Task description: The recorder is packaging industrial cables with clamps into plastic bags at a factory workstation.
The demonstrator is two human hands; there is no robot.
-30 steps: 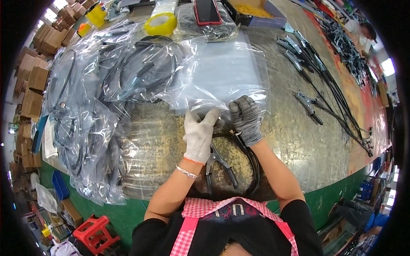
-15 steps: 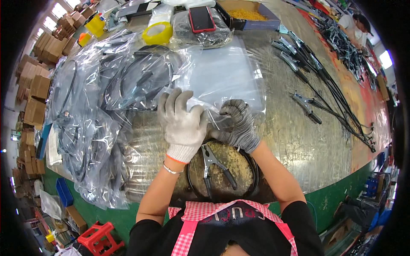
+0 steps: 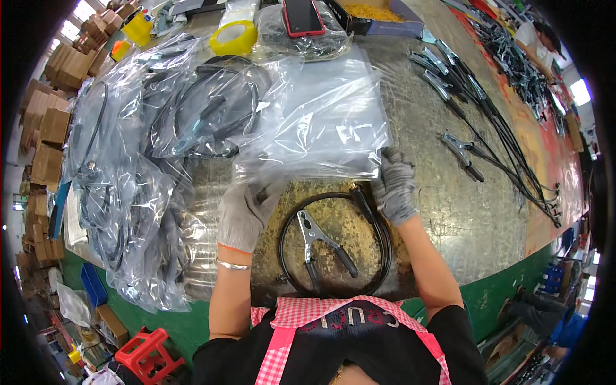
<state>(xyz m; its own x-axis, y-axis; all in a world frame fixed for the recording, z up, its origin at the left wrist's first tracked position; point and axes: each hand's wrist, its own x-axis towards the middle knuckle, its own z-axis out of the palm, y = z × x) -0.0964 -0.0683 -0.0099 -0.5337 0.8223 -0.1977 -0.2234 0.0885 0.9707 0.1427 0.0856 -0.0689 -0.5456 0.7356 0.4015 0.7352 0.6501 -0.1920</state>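
A clear plastic bag (image 3: 321,138) is spread before me, its near edge lifted between my two gloved hands. My left hand (image 3: 242,215), in a whitish glove, grips the bag's near left edge, with some fingers hidden under the film. At the near right corner, my right hand (image 3: 396,186), in a striped grey glove, is closed on the bag. Just nearer to me lies a coiled black cable (image 3: 387,250) with a connector end at its top right. Inside the coil rests a metal clamp (image 3: 313,232) with black handles.
Bagged cables (image 3: 138,192) are heaped on the left. Yellow tape (image 3: 233,38), a red-edged phone (image 3: 303,18) and a box of yellow bits (image 3: 378,19) stand at the back. Cables with clamps (image 3: 475,96) lie right. Another person (image 3: 539,42) is at the far right.
My hands have moved apart, the left toward me, the right outward. The bag's near edge now stretches between them. The coiled cable and clamp are more fully uncovered.
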